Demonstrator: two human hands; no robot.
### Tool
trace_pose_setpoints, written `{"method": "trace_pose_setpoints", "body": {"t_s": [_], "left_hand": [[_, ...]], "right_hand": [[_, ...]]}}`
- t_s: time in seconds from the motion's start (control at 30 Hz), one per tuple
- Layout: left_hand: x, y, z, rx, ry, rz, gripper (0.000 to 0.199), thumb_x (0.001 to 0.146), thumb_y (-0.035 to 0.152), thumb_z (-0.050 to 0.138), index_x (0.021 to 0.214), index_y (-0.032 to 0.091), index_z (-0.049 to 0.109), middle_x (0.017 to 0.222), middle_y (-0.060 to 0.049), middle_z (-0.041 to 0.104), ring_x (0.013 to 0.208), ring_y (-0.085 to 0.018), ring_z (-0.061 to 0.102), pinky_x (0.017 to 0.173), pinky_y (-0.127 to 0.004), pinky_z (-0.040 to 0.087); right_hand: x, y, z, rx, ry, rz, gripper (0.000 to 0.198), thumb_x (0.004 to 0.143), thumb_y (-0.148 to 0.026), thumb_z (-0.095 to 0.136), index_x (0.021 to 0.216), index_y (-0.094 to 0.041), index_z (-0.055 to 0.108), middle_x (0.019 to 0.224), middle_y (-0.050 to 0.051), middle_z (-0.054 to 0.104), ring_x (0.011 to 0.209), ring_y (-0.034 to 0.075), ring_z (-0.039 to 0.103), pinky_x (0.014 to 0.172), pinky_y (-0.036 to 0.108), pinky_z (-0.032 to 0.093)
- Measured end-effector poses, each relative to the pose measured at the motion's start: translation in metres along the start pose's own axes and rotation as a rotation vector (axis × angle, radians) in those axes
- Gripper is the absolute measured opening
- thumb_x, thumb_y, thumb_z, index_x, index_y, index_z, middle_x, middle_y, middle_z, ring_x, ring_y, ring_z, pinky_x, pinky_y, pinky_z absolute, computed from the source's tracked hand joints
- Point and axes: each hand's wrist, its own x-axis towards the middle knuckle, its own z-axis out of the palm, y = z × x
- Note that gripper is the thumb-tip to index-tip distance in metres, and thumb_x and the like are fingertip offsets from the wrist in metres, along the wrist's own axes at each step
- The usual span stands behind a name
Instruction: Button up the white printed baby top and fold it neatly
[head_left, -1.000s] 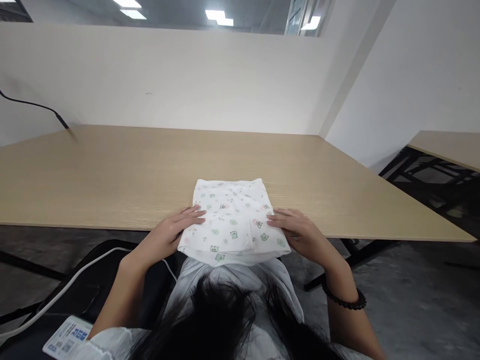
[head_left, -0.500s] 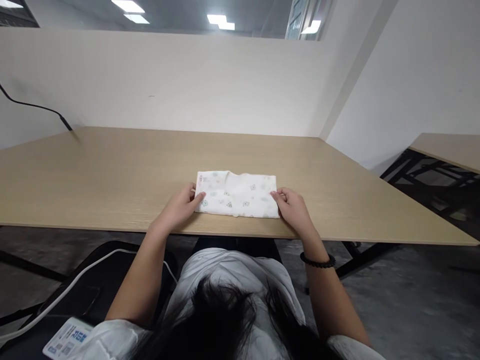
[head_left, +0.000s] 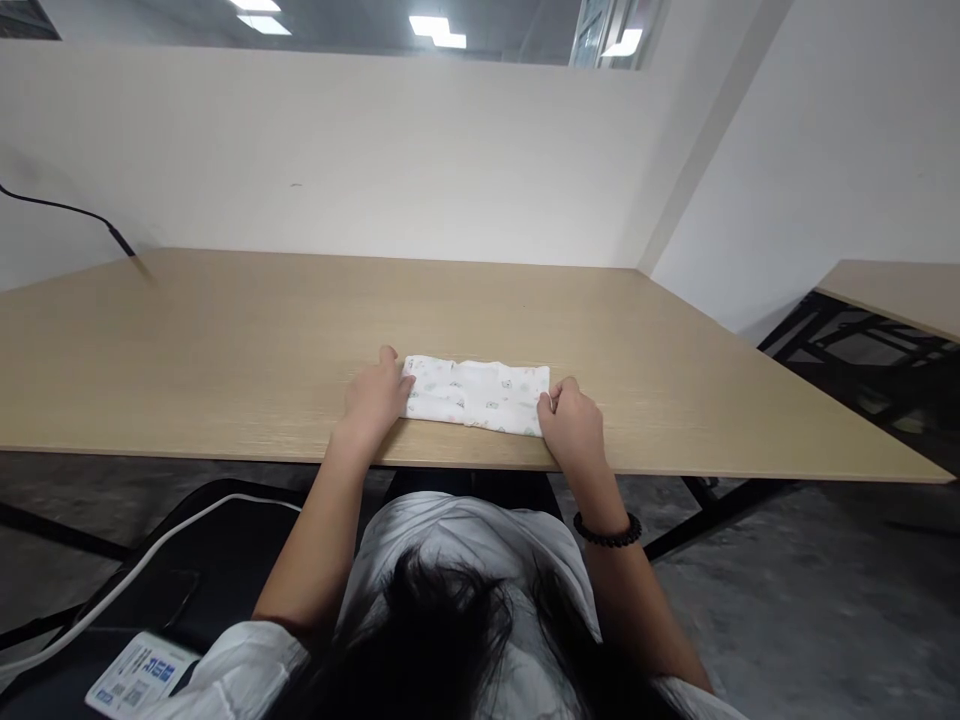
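A white cloth [head_left: 476, 395] with small faint animal prints lies folded into a narrow strip near the front edge of the table. At its left end, my left hand [head_left: 375, 396] has the thumb over the edge of the fabric, with one finger pointing away toward the wall. My right hand [head_left: 574, 425] pinches the right end between thumb and curled fingers. Parts of the fingers on both hands are hidden under or behind the cloth and the hands themselves.
The wooden table [head_left: 247, 330] reaches back to a white partition [head_left: 450, 150]. A black cable [head_left: 90, 213] hangs at the far left. On a black chair [head_left: 225, 560] beside me lie a white cable [head_left: 150, 552] and a printed card [head_left: 142, 675]. Another table [head_left: 900, 290] stands at right.
The cloth strip has become narrower from front to back and a little shorter. Both hands have shifted slightly inward, and the right hand has turned with its fingers more curled.
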Motion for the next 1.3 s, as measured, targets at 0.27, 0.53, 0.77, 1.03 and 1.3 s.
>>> {"method": "trace_pose_setpoints", "body": {"t_s": [0.27, 0.53, 0.77, 1.03, 1.3], "left_hand": [[-0.026, 0.011, 0.005, -0.045, 0.194, 0.17, 0.063, 0.098, 0.051, 0.039, 0.144, 0.008, 0.036, 0.149, -0.026, 0.039, 0.138, -0.04, 0.038, 0.112, -0.055, 0.027], [-0.035, 0.009, 0.022, -0.044, -0.188, 0.335, 0.093, 0.09, 0.074, 0.033, 0.153, 0.006, 0.026, 0.159, -0.022, 0.021, 0.149, -0.035, 0.014, 0.118, -0.052, 0.018], [-0.05, 0.006, 0.008, -0.068, -0.256, 0.325, 0.1, 0.086, 0.078, 0.035, 0.153, 0.004, 0.025, 0.16, -0.02, 0.015, 0.15, -0.033, 0.009, 0.12, -0.047, 0.015], [-0.042, -0.024, 0.003, -0.45, -0.021, 0.177, 0.063, 0.096, 0.055, 0.035, 0.139, 0.011, 0.048, 0.147, -0.018, 0.046, 0.136, -0.031, 0.043, 0.114, -0.046, 0.031], [-0.011, -0.035, 0.009, -0.68, -0.026, 0.063, 0.058, 0.087, 0.038, 0.051, 0.138, 0.011, 0.046, 0.111, -0.013, 0.064, 0.093, -0.024, 0.065, 0.08, -0.037, 0.052]], "right_hand": [[-0.012, -0.003, 0.0, 0.005, 0.135, -0.217, 0.047, 0.098, -0.027, 0.036, 0.139, -0.005, 0.04, 0.141, 0.025, 0.047, 0.135, 0.034, 0.038, 0.106, 0.048, 0.034], [-0.015, -0.004, 0.001, -0.117, -0.344, -0.221, 0.07, 0.1, -0.049, 0.025, 0.151, -0.001, 0.027, 0.157, 0.025, 0.026, 0.145, 0.034, 0.026, 0.115, 0.055, 0.021], [-0.007, 0.004, -0.005, -0.075, -0.399, -0.279, 0.073, 0.098, -0.053, 0.027, 0.154, -0.006, 0.025, 0.16, 0.018, 0.023, 0.147, 0.033, 0.022, 0.117, 0.053, 0.019], [0.006, 0.022, -0.014, 0.195, -0.059, -0.085, 0.06, 0.097, -0.042, 0.035, 0.142, -0.002, 0.043, 0.139, 0.025, 0.053, 0.128, 0.033, 0.05, 0.107, 0.045, 0.038], [0.032, 0.001, -0.014, 0.042, -0.238, -0.103, 0.024, 0.092, -0.029, 0.049, 0.099, -0.012, 0.065, 0.091, 0.014, 0.071, 0.084, 0.026, 0.064, 0.071, 0.032, 0.042]]}}
